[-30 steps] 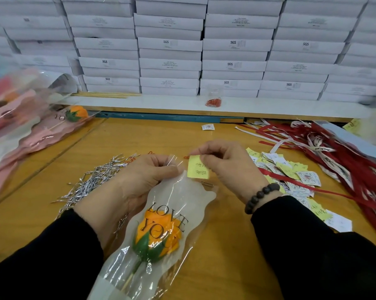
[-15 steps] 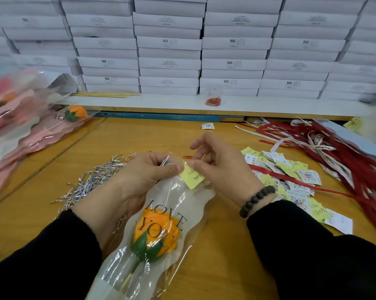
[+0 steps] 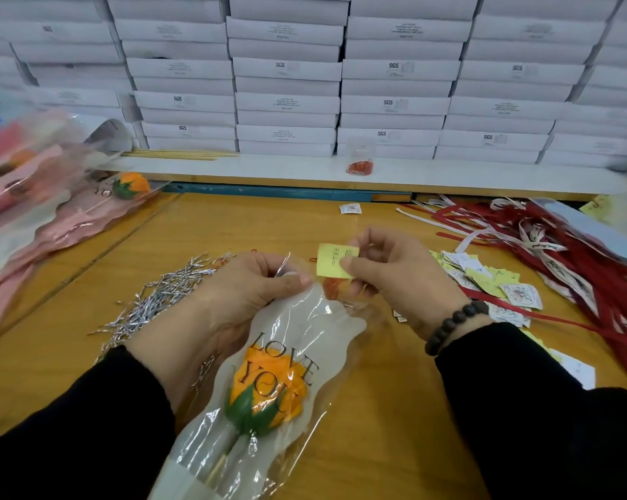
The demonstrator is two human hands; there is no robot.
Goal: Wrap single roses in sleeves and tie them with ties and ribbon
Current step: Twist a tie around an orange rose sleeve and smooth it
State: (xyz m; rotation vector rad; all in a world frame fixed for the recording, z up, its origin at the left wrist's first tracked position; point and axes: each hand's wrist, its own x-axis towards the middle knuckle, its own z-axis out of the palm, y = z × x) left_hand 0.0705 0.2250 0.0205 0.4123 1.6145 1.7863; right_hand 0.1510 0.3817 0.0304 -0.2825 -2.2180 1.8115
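Near you on the tabletop (image 3: 395, 409) lies 1 orange rose (image 3: 268, 391) inside its clear sleeve (image 3: 304, 330). Your left hand (image 3: 232, 301) pinches the sleeve's far edge; your right hand (image 3: 395, 276) pinches a yellow tag (image 3: 335, 260) just above it. Silver ties (image 3: 160, 301) lie left, red ribbon (image 3: 557, 254) right.

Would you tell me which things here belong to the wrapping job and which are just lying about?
In use: sleeve, orange rose, yellow tag, left hand, right hand.
Lying about: silver ties, red ribbons, white boxes.
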